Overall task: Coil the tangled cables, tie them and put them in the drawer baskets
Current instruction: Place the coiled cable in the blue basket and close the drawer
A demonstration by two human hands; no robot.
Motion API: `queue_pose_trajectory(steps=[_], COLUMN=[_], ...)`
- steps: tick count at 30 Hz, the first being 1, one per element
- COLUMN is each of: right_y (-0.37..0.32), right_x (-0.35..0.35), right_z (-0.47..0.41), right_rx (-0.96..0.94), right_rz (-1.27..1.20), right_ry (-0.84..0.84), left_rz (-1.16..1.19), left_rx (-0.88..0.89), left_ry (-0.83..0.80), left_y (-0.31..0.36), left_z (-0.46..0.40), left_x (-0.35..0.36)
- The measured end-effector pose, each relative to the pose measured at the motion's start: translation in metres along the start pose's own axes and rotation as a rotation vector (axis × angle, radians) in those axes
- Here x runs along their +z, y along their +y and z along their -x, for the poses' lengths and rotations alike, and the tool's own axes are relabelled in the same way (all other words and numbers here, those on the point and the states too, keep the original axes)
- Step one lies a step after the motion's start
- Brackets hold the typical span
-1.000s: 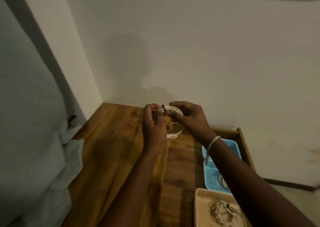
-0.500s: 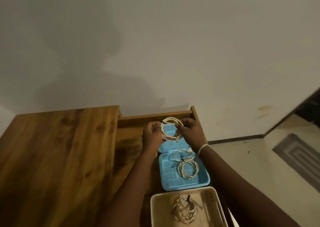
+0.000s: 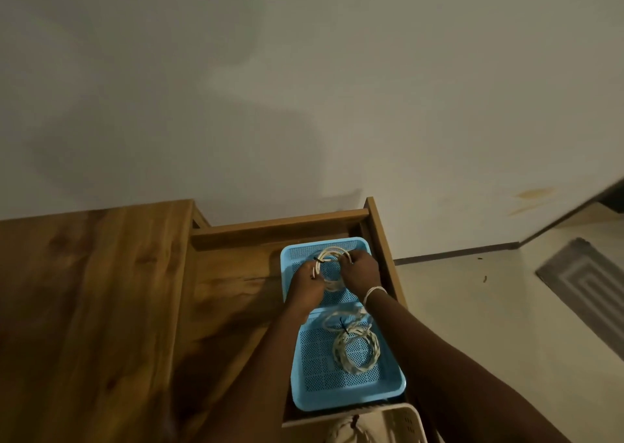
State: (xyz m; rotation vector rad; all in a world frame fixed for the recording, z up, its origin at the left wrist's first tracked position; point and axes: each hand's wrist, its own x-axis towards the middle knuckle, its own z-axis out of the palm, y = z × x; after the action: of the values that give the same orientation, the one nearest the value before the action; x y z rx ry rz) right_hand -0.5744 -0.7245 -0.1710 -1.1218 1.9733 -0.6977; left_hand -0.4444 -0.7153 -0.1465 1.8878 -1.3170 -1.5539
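A cream cable coil (image 3: 332, 255) with a black tie on its left side is held between both hands, low over the far blue basket (image 3: 297, 249) in the open wooden drawer (image 3: 283, 226). My left hand (image 3: 305, 285) grips the coil's left side and my right hand (image 3: 359, 270) grips its right side. In the near blue basket (image 3: 337, 395) lies another tied cream coil (image 3: 356, 346). At the bottom edge a cream basket (image 3: 401, 419) holds a further coil (image 3: 344, 432), mostly cut off.
The wooden table top (image 3: 94, 307) spreads to the left of the drawer. A plain wall stands behind. Tiled floor and a grey striped mat (image 3: 587, 287) lie to the right.
The view swung right from the table top to the drawer. Both hands carried the coil from above the table down and into the far blue basket.
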Motion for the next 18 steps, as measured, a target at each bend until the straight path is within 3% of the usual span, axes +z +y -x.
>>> queue_pose_trajectory(steps=[5, 8, 18], right_y=[0.003, 0.006, 0.006], right_x=[0.006, 0.007, -0.022], right_z=[-0.006, -0.001, 0.011], right_rx=[0.039, 0.013, -0.221], right_rz=[-0.020, -0.076, 0.099], right_ry=[-0.010, 0.068, 0.130], left_rz=[0.002, -0.009, 0.003], left_rx=[-0.031, -0.011, -0.001], left_ry=[-0.032, -0.044, 0.048], left_y=[0.003, 0.005, -0.004], left_z=[-0.009, -0.009, -0.002], left_x=[0.008, 0.009, -0.007])
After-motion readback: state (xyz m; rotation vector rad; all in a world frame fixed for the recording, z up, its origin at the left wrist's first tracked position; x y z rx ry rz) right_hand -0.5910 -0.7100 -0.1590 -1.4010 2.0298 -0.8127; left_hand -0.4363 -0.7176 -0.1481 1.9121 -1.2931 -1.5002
